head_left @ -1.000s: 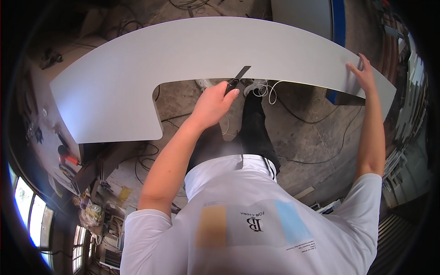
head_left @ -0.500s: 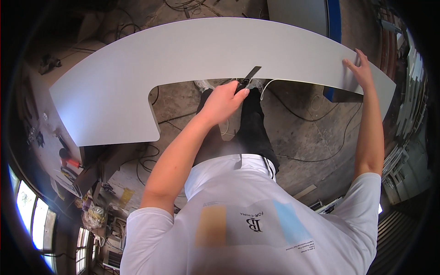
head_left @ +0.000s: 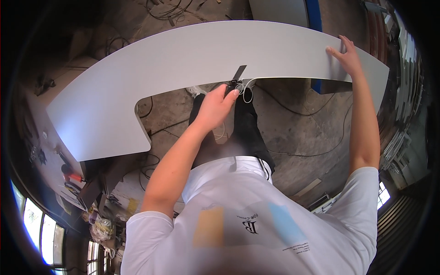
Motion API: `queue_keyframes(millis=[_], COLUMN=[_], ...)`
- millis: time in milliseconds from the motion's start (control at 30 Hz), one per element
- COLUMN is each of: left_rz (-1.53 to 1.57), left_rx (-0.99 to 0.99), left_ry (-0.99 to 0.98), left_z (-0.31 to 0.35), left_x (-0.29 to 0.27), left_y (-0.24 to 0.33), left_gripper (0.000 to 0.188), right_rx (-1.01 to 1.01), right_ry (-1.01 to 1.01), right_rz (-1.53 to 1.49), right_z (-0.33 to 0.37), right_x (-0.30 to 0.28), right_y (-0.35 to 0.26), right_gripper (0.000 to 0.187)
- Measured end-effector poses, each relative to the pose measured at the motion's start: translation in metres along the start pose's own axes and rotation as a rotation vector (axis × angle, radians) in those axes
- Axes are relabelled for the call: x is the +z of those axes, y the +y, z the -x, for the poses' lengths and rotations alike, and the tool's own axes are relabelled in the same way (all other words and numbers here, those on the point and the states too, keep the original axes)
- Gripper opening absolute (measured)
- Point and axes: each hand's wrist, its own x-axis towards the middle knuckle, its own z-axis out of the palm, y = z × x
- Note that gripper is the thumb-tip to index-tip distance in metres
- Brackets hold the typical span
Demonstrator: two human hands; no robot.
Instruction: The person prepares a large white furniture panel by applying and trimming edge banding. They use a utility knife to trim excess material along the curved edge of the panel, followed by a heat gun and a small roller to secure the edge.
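A long, curved pale grey panel (head_left: 183, 57) spans in front of me, with a notch in its near edge at the left. My left hand (head_left: 214, 106) is closed around the handle of a black-handled knife (head_left: 239, 72), whose flat dark blade lies over the panel's inner curved edge. Beside the blade, a thin white strip (head_left: 248, 97) curls off that edge and loops down. Towards the panel's right end, my right hand (head_left: 347, 58) rests on top with fingers spread, the fingertips reaching its far edge.
Behind the panel's right half stands a grey box with a blue edge (head_left: 314, 16). Dark cables (head_left: 293, 112) cross the concrete floor around my feet. A red-and-black tool (head_left: 72, 176) lies at the left, and stacked pale strips (head_left: 405, 98) line the right side.
The whole view has shifted, so the panel and both hands appear further left. The white strip now gathers into a loop close to the blade. Both hands keep their hold.
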Motion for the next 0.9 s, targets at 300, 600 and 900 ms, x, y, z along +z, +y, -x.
queue_keyframes(millis=[300, 600, 900], left_rz=[-0.314, -0.2, -0.1], left_rx=[0.012, -0.016, 0.003], left_ry=[-0.107, -0.168, -0.198], left_z=[-0.014, -0.023, -0.033], left_x=[0.012, 0.019, 0.055], left_y=[0.024, 0.025, 0.051], left_gripper=[0.046, 0.035, 0.034], right_rx=[0.01, 0.019, 0.055], right_ry=[0.024, 0.047, 0.034], right_rz=[-0.01, 0.056, 0.083], right_z=[0.0, 0.001, 0.002], right_x=[0.003, 0.008, 0.009], right_y=[-0.007, -0.002, -0.011], right_gripper=[0.106, 0.107, 0.113])
